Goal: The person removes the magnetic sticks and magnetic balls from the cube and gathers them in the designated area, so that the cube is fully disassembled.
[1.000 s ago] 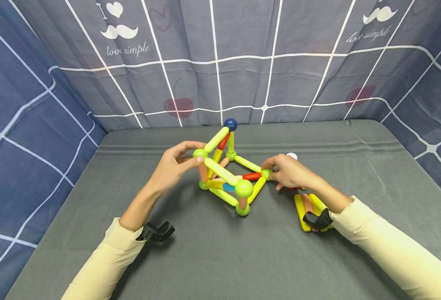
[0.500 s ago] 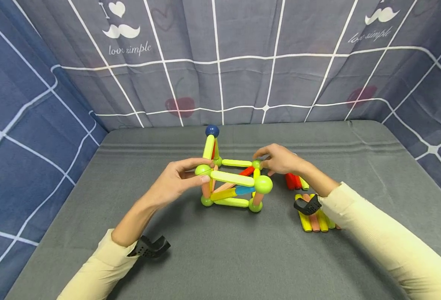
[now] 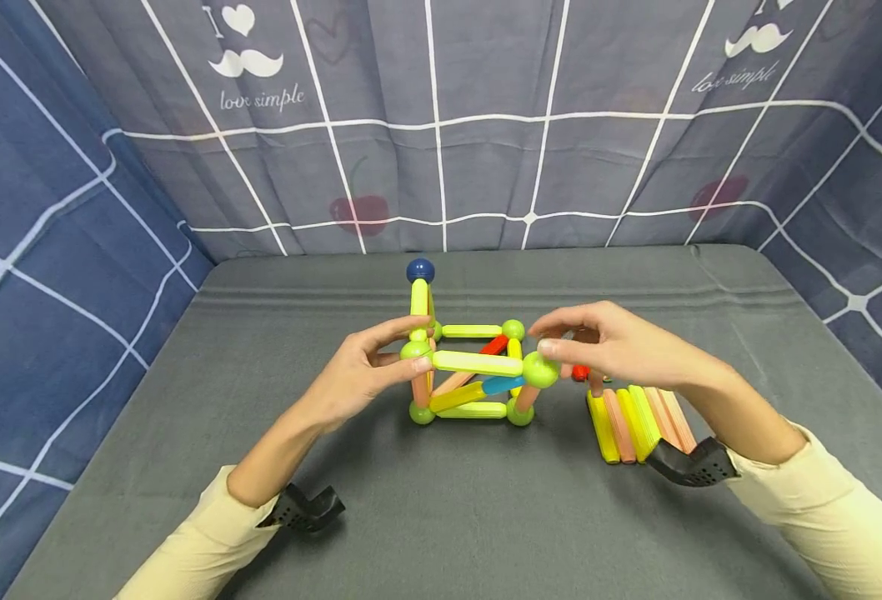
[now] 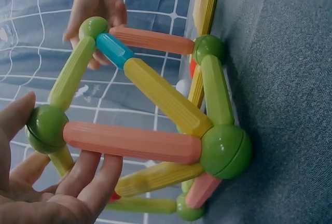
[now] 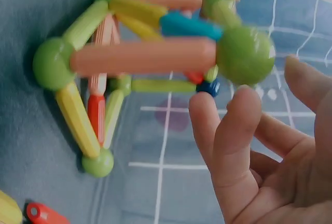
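A frame of magnetic rods and balls stands on the grey surface. My left hand [image 3: 354, 379] pinches its upper left green ball [image 3: 415, 353]; in the left wrist view, fingers lie by an orange rod [image 4: 132, 142]. My right hand [image 3: 628, 346] is at the upper right green ball [image 3: 542, 370], thumb and fingers spread around it; the right wrist view shows a gap between the thumb and that ball. A lime rod [image 3: 478, 363] joins these two balls. A yellow-and-blue diagonal [image 3: 478, 392] crosses the front face. A dark blue ball [image 3: 421, 270] tops the back left.
A row of yellow, orange and lime rods [image 3: 636, 423] lies on the grey cloth surface [image 3: 441, 517] at right, partly under my right wrist. Red rods [image 3: 579, 372] behind it are mostly hidden by the hand. A checked curtain [image 3: 486, 167] rises behind.
The frame has turned, its front face now square toward me. My right hand has left the back right lower ball and come forward to the upper right one. My left hand keeps its ball.
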The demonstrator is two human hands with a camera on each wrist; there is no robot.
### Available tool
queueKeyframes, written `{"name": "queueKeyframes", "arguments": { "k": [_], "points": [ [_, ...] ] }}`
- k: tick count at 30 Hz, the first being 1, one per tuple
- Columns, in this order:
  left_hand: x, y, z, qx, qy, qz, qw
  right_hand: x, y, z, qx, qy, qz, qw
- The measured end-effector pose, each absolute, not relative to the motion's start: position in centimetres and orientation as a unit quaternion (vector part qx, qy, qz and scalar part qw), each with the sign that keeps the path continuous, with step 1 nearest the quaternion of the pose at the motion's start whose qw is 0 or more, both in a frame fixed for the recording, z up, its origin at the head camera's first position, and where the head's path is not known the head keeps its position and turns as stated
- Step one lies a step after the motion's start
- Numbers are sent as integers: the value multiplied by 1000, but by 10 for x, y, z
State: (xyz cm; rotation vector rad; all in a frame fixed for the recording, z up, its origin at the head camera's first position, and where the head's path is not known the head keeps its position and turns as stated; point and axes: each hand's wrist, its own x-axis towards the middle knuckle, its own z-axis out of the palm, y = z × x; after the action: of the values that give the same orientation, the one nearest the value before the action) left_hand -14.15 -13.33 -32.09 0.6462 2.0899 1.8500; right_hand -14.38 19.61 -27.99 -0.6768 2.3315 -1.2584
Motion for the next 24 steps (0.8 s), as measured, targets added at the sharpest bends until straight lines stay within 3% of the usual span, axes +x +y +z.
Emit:
{"name": "queueKeyframes", "arguments": {
  "k": [7, 24],
  "points": [
    [-144, -134, -322, 212, 713, 651, 151, -124, 183, -280, -266, 845, -434, 161],
    [-146, -137, -324, 202, 707, 660, 156, -130, 174, -282, -315, 805, -476, 164]
  ]
}}
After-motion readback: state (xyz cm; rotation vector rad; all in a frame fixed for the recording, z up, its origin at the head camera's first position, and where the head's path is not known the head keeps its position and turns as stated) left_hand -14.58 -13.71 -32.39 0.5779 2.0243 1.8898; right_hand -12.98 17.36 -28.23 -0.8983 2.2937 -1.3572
